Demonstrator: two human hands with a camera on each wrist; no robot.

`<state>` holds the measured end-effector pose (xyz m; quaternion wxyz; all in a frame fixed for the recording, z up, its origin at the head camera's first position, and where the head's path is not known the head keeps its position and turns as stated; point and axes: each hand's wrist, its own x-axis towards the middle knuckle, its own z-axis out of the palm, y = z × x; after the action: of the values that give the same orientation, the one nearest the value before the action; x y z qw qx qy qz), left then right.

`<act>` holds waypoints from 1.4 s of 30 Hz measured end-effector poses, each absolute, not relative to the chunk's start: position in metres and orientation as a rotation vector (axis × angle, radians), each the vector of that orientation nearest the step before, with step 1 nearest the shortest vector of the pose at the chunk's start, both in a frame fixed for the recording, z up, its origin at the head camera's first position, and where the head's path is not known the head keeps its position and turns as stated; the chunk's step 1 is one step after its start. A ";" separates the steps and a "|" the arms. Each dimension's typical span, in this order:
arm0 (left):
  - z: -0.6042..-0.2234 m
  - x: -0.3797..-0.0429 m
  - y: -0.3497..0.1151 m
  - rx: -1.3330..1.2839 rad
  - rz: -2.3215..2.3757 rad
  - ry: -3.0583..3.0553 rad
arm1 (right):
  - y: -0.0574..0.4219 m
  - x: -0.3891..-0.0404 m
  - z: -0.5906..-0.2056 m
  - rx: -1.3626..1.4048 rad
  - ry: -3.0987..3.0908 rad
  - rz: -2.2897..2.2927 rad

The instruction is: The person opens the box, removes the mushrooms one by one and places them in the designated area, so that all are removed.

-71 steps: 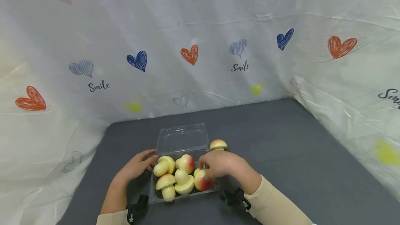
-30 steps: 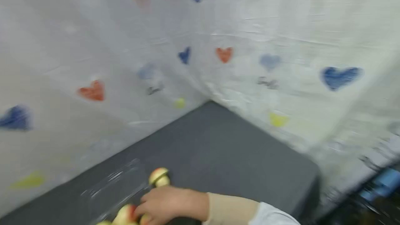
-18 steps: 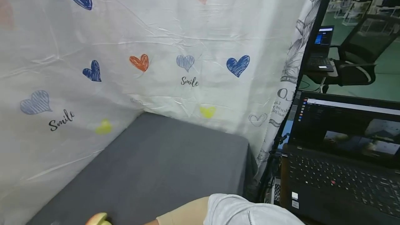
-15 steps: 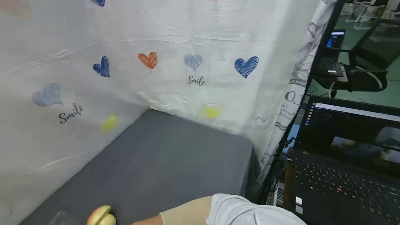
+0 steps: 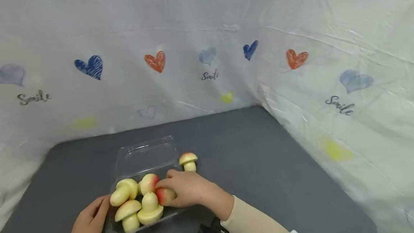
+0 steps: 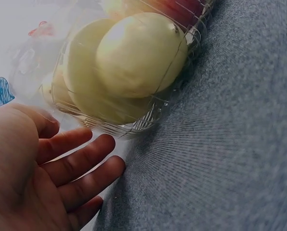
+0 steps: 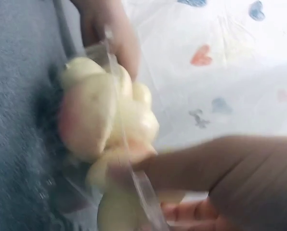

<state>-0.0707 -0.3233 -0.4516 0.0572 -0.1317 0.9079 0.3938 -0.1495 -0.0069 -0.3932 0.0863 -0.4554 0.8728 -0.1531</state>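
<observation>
A clear plastic clamshell box [image 5: 163,172] holds several pale yellow toy mushrooms [image 5: 150,209] with red-tinged caps. Its lid [image 5: 147,154] lies folded back behind it. My right hand [image 5: 189,190] reaches into the right part of the box, thumb and fingers round a mushroom with a red cap [image 5: 166,197]. In the right wrist view, the thumb crosses the box wall, blurred. At the box's left side is my left hand [image 5: 92,216]. The left wrist view shows its fingers [image 6: 88,159] loosely extended just outside the box corner, holding nothing.
One more mushroom [image 5: 188,161] stands outside the box, just behind my right hand. The grey cloth-covered table [image 5: 258,161] stretches away to the right. White curtains [image 5: 181,92] with printed hearts enclose its back and sides.
The head view swings right, showing a laptop beyond the table, then returns to the box. My right hand is at the red-capped mushroom both earlier and now; the box keeps its place.
</observation>
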 end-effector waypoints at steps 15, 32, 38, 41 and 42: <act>-0.431 -0.068 -0.314 -0.306 1.473 2.915 | 0.010 -0.167 -0.373 -1.199 2.327 -1.148; -0.441 -0.060 -0.296 -0.376 1.704 2.837 | 0.054 -0.176 -0.370 -0.974 2.197 -1.378; -0.442 -0.060 -0.293 -0.363 1.738 2.841 | 0.068 -0.184 -0.368 -0.906 2.262 -1.389; -0.439 -0.060 -0.293 -0.360 1.769 2.839 | 0.074 -0.188 -0.364 -0.876 2.342 -1.368; -0.439 -0.060 -0.295 -0.359 1.770 2.847 | 0.076 -0.189 -0.362 -0.868 2.368 -1.359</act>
<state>-0.0604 -0.2947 -0.4388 -0.1147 -0.1056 0.8388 0.5216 -0.1895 0.0760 -0.3623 0.1379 -0.3001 0.8186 -0.4699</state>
